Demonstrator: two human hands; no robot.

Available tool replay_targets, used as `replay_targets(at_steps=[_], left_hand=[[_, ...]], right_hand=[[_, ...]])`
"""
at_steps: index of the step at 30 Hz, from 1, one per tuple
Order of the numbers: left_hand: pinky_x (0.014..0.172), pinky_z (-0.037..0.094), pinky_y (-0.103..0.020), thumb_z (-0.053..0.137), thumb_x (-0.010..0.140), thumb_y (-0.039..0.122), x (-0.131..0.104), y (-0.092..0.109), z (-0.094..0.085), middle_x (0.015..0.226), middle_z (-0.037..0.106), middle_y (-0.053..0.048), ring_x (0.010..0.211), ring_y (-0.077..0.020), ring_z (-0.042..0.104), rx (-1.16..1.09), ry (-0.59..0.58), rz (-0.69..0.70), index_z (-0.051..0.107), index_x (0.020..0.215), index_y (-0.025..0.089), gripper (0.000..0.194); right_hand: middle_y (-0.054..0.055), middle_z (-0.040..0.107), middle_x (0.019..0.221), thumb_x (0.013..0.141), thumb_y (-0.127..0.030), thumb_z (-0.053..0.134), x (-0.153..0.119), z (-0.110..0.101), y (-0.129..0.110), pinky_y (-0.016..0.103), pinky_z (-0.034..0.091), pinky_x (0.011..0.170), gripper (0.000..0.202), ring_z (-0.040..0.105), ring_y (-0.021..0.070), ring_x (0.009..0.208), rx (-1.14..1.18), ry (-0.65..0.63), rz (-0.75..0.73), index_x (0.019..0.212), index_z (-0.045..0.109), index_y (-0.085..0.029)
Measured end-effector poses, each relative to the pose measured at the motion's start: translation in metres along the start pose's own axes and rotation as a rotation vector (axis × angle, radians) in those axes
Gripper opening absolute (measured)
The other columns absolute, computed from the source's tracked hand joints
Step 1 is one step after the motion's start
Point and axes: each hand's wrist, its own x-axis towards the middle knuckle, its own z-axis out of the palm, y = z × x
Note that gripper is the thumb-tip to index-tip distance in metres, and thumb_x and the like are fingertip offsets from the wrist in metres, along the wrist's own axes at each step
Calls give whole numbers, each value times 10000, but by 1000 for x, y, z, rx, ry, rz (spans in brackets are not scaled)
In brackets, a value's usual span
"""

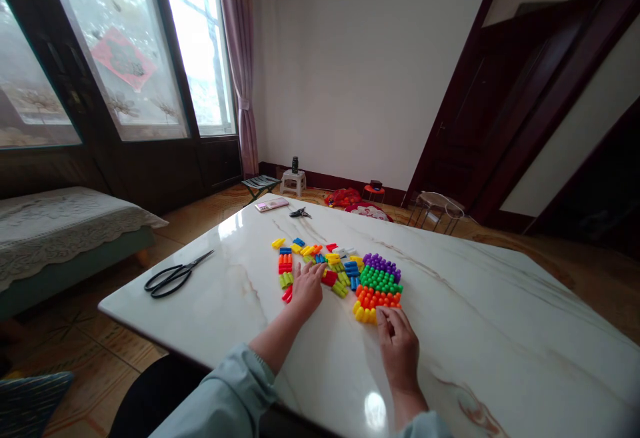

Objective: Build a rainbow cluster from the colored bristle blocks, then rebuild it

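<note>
My left hand (307,286) lies over a spread of small loose plastic pieces, its fingers stretched out and touching some of them. Those near it are red, lime green, blue, yellow and orange, many lying side by side like short tubes; a red piece (329,278) shows just right of the fingers. To the right stands a block of round-topped pieces in colour bands: purple (382,266), green (380,280), orange (376,297) and yellow (365,313). At the right end of the yellow row, my right hand (399,338) is pinched; whatever is between its fingertips is hidden.
Black-handled scissors (175,277) lie at the left of the glossy white marble-patterned table (480,318). Near the far edge are a pink phone (271,205) and a small dark tool (300,213). Beyond stand low stools, one white (293,183) with a dark jar on it.
</note>
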Motion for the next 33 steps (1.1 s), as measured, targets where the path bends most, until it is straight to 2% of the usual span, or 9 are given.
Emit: replay_targets(at_steps=[4, 11, 14, 18, 21, 24, 27, 30, 33], left_hand=[[1121, 191, -524, 415, 820, 49, 0, -6, 6, 1184, 632, -80, 1185, -272, 477, 71, 58, 26, 600, 1217, 261, 487], [972, 401, -431, 417, 843, 86, -2, -2, 4, 1053, 597, -117, 1027, -262, 530, 101, 161, -55, 615, 1170, 192, 396], [940, 451, -410, 417, 835, 76, -4, -1, -3, 1062, 562, -114, 1011, -240, 547, -89, 284, -56, 604, 1179, 181, 405], [871, 528, -384, 476, 847, 157, -17, 9, -10, 1074, 524, -101, 1028, -225, 554, -574, 433, -26, 610, 1170, 183, 351], [758, 583, -340, 588, 823, 296, -36, 23, -10, 1071, 534, -77, 960, -209, 600, -1025, 301, -101, 628, 1146, 196, 341], [759, 588, -329, 671, 765, 345, -55, 36, -8, 1104, 560, -75, 947, -206, 618, -1279, 103, -122, 659, 1088, 187, 359], [762, 570, -302, 703, 731, 274, -64, 44, -8, 1107, 588, -83, 965, -214, 619, -1283, -58, -54, 691, 1035, 177, 320], [777, 551, -299, 726, 706, 228, -64, 46, -10, 1047, 645, -87, 934, -221, 637, -1226, -160, -36, 711, 1012, 157, 314], [790, 538, -312, 755, 704, 274, -63, 45, -10, 999, 698, -96, 892, -228, 657, -1249, -229, -77, 706, 1040, 139, 365]], right_hand=[[50, 629, 790, 932, -395, 478, 0, 0, -2, 268, 483, 650, 284, 587, 153, 684, 24, -8, 5, 839, 650, -189], [57, 629, 807, 938, -370, 476, -2, 2, 1, 277, 485, 667, 263, 584, 158, 707, 27, -21, -6, 851, 647, -191], [54, 633, 814, 940, -351, 478, -2, 2, 1, 278, 489, 687, 251, 598, 160, 731, 19, -14, -18, 854, 647, -188], [47, 636, 816, 934, -341, 487, -1, 2, -2, 267, 498, 674, 235, 610, 153, 721, 41, -41, -29, 857, 651, -192], [41, 636, 824, 914, -347, 522, -2, -1, -6, 253, 502, 617, 205, 577, 126, 619, 77, -84, -32, 943, 645, -186], [37, 636, 855, 905, -356, 541, -2, -3, -10, 246, 506, 581, 306, 531, 101, 539, 134, -163, -18, 1148, 590, -177], [67, 644, 963, 911, -350, 529, -2, -4, -12, 269, 530, 649, 400, 579, 122, 629, 177, -222, -31, 1278, 526, -191], [85, 640, 1019, 913, -311, 524, -2, -3, -11, 304, 536, 745, 349, 618, 155, 755, 181, -202, -75, 1241, 571, -200], [76, 637, 976, 901, -279, 545, -2, -3, -11, 300, 538, 741, 304, 617, 152, 741, 195, -191, -85, 1186, 607, -194]])
